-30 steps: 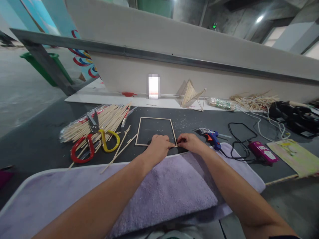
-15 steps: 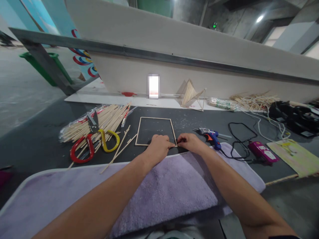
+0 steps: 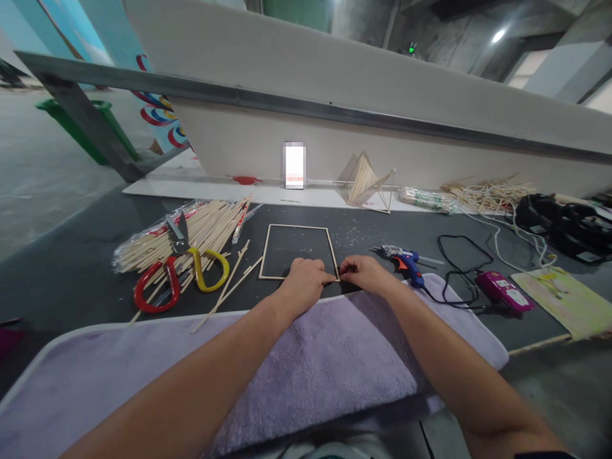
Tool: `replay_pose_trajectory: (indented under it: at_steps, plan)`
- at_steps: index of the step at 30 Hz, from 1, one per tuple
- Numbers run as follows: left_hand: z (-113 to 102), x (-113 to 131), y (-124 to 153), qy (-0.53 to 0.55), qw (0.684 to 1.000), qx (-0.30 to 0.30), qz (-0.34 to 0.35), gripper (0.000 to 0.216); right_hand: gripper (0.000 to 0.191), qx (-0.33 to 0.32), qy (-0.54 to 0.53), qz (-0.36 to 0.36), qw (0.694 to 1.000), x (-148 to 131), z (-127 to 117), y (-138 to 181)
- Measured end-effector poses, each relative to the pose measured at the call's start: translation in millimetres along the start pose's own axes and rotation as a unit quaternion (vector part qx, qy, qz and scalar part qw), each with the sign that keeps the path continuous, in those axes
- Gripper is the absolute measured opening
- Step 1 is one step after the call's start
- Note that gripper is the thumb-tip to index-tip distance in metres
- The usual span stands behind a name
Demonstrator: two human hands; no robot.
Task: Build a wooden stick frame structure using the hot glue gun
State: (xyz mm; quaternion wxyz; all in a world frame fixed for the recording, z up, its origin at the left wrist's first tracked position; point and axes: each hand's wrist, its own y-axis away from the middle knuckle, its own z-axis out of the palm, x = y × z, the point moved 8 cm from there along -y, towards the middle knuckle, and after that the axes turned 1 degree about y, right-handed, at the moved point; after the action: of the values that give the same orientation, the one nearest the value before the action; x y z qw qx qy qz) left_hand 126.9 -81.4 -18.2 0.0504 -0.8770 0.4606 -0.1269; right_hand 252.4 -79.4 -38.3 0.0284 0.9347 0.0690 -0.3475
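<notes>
A four-sided frame of thin wooden sticks (image 3: 298, 226) lies flat on the dark tabletop. My left hand (image 3: 304, 282) is closed over its near side, with the fingertips pressing close to the near right corner. At that same corner my right hand (image 3: 366, 274) has its thumb and fingers pinched together against the frame. The hands cover part of the near side, and the exact grip is partly hidden. Right of my right hand lies a blue glue gun (image 3: 406, 261) with an orange trigger. Two loose sticks (image 3: 234, 280) rest left of the frame.
Scissors (image 3: 179, 255) with red and yellow handles lie on a bundle of sticks (image 3: 210, 223). A purple towel (image 3: 325, 370) covers the near edge. Behind stand a phone (image 3: 294, 166) and a stick model (image 3: 366, 182). Black cable (image 3: 447, 280) runs to a magenta power block (image 3: 504, 293).
</notes>
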Motion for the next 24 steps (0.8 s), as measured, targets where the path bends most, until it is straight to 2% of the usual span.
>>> replay_pose_trajectory:
  at_steps: [24]
  plan:
    - [0.5,-0.7,-0.1,0.012,1.000,-0.006,-0.007,0.031,0.013,-0.026,-0.005,-0.002,1.000,1.7,1.6,-0.3]
